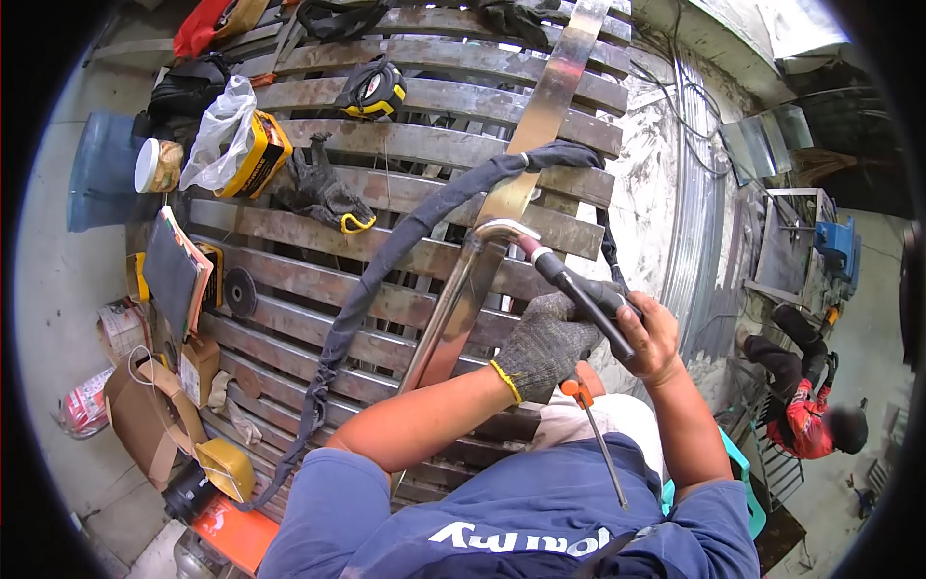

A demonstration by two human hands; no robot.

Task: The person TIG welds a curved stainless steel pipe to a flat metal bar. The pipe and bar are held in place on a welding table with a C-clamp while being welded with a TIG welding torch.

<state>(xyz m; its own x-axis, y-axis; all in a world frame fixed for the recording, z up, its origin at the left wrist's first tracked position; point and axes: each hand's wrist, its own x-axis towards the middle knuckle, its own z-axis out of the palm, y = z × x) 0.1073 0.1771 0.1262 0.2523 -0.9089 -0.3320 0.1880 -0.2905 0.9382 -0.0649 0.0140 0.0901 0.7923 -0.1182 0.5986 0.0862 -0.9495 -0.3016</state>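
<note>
A TIG welding torch [582,297] with a black body and a pinkish nozzle slants between my hands. My left hand [548,345], in a grey knit glove with a yellow cuff, is closed around its middle, fingers partly hidden. My bare right hand [658,340] grips it from the other side near the rear end. The nozzle is close to the bent end of a metal tube [446,314], which lies along a shiny flat metal bar [546,121]. Below my left hand is an orange-handled tool [579,391] with a thin metal shaft, over my lap.
A cloth-sleeved cable [376,275] arches across the slatted metal table [309,246]. On it lie a tape measure [372,92], a dark glove [323,193] and a grinding disc [240,291]. Cardboard boxes [145,415] stand at left. Another person [808,417] sits far right.
</note>
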